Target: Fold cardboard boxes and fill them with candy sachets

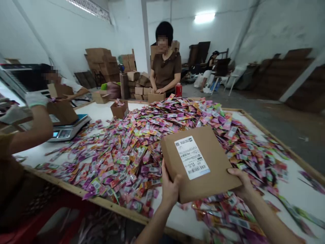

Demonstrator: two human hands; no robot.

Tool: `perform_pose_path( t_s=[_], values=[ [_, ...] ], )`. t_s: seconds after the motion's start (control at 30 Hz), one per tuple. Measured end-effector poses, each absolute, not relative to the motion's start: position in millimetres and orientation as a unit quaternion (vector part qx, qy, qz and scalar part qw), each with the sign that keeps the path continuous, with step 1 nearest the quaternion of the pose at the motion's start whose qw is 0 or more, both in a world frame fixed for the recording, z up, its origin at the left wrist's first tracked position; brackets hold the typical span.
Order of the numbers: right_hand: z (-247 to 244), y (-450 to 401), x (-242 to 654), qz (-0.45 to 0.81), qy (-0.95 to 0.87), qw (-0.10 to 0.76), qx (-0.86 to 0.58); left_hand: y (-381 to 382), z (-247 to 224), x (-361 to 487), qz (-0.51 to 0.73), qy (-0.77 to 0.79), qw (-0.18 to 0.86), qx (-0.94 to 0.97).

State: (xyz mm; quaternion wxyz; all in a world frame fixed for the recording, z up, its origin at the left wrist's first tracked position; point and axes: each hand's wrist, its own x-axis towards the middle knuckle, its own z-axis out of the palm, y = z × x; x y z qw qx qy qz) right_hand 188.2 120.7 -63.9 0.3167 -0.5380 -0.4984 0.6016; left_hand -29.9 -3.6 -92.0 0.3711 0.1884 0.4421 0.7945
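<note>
A brown cardboard box (pixel 218 166) with a white shipping label (pixel 192 158) is held up in front of me, tilted, its labelled face toward me. My left hand (pixel 169 185) grips its lower left edge, thumb on the near side. At the lower right corner, my right hand (pixel 240 182) is closed on the box with the thumb over the face. Below and behind the box spreads a large heap of small pink, purple and orange sachets (pixel 119 149) on the white table (pixel 177 217).
A scale (pixel 68 130) bearing a carton (pixel 62 110) stands at the left beside a co-worker's gloved hand (pixel 37 100). Across the table another person (pixel 166 67) handles a box (pixel 156 98). A small open carton (pixel 119 110) sits behind the heap. Wooden edging (pixel 111 203) rims the table.
</note>
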Motion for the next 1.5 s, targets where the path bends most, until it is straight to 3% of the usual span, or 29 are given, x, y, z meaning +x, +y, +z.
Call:
perform_pose_path(
  t_s=[0.1, 0.23, 0.37, 0.67, 0.93, 1.13, 1.5],
  values=[
    [-55.1, 113.8, 204.4, 0.584, -0.500, 0.336, -0.543, 0.4, -88.9, -12.3, 0.741, 0.470, 0.426, 0.222],
    [-45.9, 91.6, 207.5, 0.480, -0.596, 0.346, -0.543, 12.5, -97.2, -12.6, 0.694, 0.492, 0.520, 0.079],
    [-56.7, 57.9, 190.3, 0.355, -0.682, 0.351, -0.534, 18.3, -111.4, -22.4, 0.694, 0.521, 0.496, -0.017],
    [-90.0, -7.9, 172.4, 0.079, -0.790, 0.376, -0.478, 4.5, -124.6, -49.6, 0.678, 0.493, 0.531, 0.121],
    [-105.6, -21.1, 179.2, 0.036, -0.783, 0.346, -0.516, 8.6, -127.9, -40.8, 0.653, 0.482, 0.574, 0.107],
    [-91.5, -31.9, 172.4, 0.001, -0.792, 0.323, -0.518, 10.6, -145.6, -34.2, 0.646, 0.437, 0.620, 0.083],
    [-47.7, -54.2, 188.4, 0.011, -0.770, 0.386, -0.508, 10.3, -143.5, -46.2, 0.691, 0.335, 0.630, 0.113]
  ],
)
